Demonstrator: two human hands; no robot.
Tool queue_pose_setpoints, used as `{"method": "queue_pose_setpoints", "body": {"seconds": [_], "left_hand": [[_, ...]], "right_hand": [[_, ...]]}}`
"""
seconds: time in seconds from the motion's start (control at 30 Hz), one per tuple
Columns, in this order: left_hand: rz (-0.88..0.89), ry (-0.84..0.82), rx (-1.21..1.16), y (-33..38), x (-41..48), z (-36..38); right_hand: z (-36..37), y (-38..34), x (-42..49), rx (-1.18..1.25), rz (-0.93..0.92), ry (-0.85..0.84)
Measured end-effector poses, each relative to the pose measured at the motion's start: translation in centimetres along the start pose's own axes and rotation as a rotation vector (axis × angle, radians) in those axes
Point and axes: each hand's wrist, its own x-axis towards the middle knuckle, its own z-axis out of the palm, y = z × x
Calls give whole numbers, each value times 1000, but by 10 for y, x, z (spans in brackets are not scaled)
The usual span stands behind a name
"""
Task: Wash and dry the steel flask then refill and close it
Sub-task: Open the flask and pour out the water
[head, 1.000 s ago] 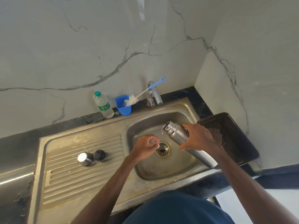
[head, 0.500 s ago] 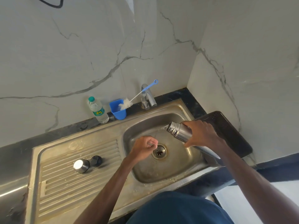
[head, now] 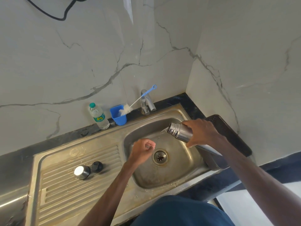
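right hand (head: pixel 202 133): wrapped round steel flask (head: pixel 179 132), tipped left over sink (head: pixel 162 178)
left hand (head: pixel 141 150): curled up, holding nothing

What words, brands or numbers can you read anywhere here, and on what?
None can be read.
Water bottle: green label with a yellow mark, too blurred to read.
Sink: a stamped mark on the drainboard, too faint to read.
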Motion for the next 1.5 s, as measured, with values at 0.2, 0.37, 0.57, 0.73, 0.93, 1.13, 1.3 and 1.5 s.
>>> {"method": "queue_pose_setpoints", "body": {"seconds": [0.2,0.37,0.57,0.73,0.93,1.13,1.3,1.5], "left_hand": [[-21,35,-1,1,-4,-2],[-34,41,1,1,-5,-3],[-62,34,18,0,-7,-5],[-78,29,16,-3,-6,-6],[-85,37,17,-2,-5,-6],[-108,75,34,-8,-6,-6],[-164,166,9,-8,-6,-9],[-237,254,-9,-7,-8,-15]], "right_hand": [[-5,-3,4,-43,-43,-6],[-10,-7,9,-75,-74,-14],[-14,-9,15,-115,-107,-11],[-16,-8,19,-142,-130,9],[-20,-8,21,-161,-125,3],[-24,-11,21,-173,-144,8],[-29,-14,22,-202,-177,15],[-36,-20,24,-233,-190,26]]}}
